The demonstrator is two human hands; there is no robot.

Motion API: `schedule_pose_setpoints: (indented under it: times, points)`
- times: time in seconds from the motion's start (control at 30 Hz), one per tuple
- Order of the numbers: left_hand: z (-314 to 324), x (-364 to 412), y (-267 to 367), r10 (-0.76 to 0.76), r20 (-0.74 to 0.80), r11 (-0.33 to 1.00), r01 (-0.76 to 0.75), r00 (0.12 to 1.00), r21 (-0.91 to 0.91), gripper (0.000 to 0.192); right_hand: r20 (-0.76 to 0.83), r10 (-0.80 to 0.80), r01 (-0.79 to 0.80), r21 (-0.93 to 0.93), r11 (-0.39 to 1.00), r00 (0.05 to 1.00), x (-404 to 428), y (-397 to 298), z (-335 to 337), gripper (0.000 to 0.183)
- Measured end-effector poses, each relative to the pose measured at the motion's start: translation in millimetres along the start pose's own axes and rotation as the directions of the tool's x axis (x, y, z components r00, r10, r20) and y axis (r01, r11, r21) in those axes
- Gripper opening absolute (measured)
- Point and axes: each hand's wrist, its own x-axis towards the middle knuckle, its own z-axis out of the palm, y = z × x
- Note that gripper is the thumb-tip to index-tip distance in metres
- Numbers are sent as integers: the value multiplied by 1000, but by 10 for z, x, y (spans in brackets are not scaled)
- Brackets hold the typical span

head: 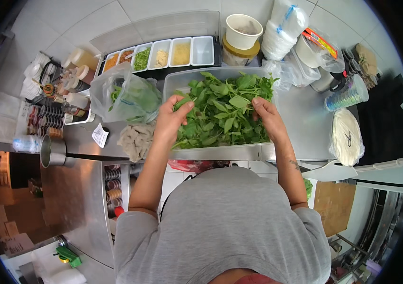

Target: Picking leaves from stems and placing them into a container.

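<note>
Leafy green stems (222,110) fill a clear plastic tub (219,69) on the steel counter before me. At the tub's left side, my left hand (173,115) pinches a green leaf or sprig between thumb and forefinger. Over the right side, my right hand (267,117) grips a leafy stem (241,102), its thumb on top. The lower fingers of both hands are partly hidden by the greens. Left of the tub stands an open clear plastic bag (125,94) with more greens in it. A crumpled beige cloth (136,141) lies near my left wrist.
Behind the tub are white topping trays (181,52) and a paper tub (244,32) on a yellow-lidded container (241,53). Sauce bottles (77,76) crowd the left. A steel pot (53,151) stands at the counter's left edge; a wrapped white bundle (347,136) lies right.
</note>
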Motion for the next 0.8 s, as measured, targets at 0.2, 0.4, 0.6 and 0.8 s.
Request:
schedule_pose_setpoints:
  times: [0.2, 0.4, 0.6, 0.8]
  points:
    - [266, -95, 32, 631, 273, 649, -687, 726, 327, 12, 14, 26, -29, 312, 950, 1000, -2, 67, -13, 26]
    - [458, -185, 190, 654, 264, 598, -698, 709, 394, 15, 27, -44, 42, 71, 997, 999, -14, 85, 78, 21]
    - [532, -140, 265, 660, 406, 438, -762, 633, 477, 13, 24, -68, 71, -166, 984, 997, -95, -27, 115, 26]
    - [591, 39, 143, 616, 552, 230, -799, 562, 556, 12, 105, -133, 168, -485, 858, 985, -80, -114, 87, 27]
